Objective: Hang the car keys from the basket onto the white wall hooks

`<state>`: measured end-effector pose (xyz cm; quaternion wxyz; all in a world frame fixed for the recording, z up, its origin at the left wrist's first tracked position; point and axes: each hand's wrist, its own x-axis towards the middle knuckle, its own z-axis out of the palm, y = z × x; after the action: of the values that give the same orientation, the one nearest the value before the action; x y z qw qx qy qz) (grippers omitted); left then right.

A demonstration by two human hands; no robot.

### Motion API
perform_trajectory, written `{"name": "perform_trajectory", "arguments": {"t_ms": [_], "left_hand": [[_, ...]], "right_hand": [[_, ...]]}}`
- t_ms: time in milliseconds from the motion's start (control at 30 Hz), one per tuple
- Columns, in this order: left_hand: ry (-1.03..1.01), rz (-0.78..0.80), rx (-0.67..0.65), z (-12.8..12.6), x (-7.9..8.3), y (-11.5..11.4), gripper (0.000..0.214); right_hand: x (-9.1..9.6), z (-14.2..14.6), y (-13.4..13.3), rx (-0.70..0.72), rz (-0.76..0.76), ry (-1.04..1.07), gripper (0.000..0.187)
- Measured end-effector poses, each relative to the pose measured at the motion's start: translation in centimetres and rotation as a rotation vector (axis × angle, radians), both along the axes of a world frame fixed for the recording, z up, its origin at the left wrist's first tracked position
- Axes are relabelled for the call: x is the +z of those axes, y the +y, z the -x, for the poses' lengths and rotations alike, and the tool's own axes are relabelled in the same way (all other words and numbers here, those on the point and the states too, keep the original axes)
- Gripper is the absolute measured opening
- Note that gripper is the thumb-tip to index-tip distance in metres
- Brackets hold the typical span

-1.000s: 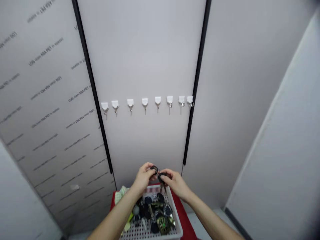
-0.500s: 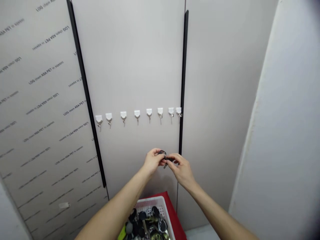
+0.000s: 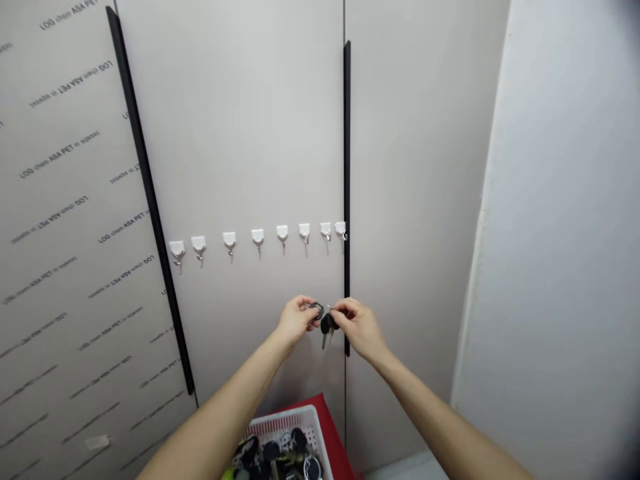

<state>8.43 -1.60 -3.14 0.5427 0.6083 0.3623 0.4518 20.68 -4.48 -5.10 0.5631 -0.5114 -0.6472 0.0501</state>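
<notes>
Both hands are raised in front of a grey wall panel, pinching one small bunch of black-headed keys (image 3: 325,327) between them. My left hand (image 3: 296,321) grips its ring end with closed fingers. My right hand (image 3: 359,327) pinches the other side, and a key blade hangs down between them. A row of several white adhesive hooks (image 3: 257,237) runs across the panel just above the hands; all of them look bare.
A white perforated basket (image 3: 287,427) of many black keys sits below on a red surface (image 3: 333,433). Black vertical strips (image 3: 347,200) edge the panel. A white wall (image 3: 565,233) stands close on the right.
Both hands lifted the keys up out of the basket toward the hook row. The view swung upward and right, so the basket now sits at the bottom edge.
</notes>
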Motion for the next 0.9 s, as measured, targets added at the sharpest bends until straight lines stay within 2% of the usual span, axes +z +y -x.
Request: {"name": "perform_trajectory", "arguments": {"t_ms": [67,167,333,433,533,700,900], "left_hand": [[0.061,-0.086,0.055,-0.1,0.1,0.6,0.009],[0.101,-0.237,0.099,-1.0,0.4,1.0,0.01],[0.215,-0.482,-0.007,-3.8,2.8,0.9,0.026],[0.262,-0.552,0.011,-5.1,4.7,1.2,0.037],[0.311,-0.588,0.043,-5.8,5.9,1.9,0.043],[0.37,-0.603,0.058,-5.7,5.9,2.8,0.045],[0.403,-0.518,0.075,-3.3,3.9,2.0,0.043]], "right_hand": [[1.1,-0.7,0.4,0.034,0.113,0.129,0.013],[3.1,-2.0,1.2,0.024,0.157,0.236,0.013],[6.9,-4.0,3.3,-0.068,0.049,0.314,0.017],[8.7,-4.8,5.0,-0.131,-0.019,0.352,0.019],[10.0,-5.3,6.5,-0.201,-0.039,0.353,0.02],[10.5,-5.8,8.4,-0.378,0.006,0.258,0.016],[9.3,-5.9,9.0,-0.378,0.069,0.21,0.015]]}}
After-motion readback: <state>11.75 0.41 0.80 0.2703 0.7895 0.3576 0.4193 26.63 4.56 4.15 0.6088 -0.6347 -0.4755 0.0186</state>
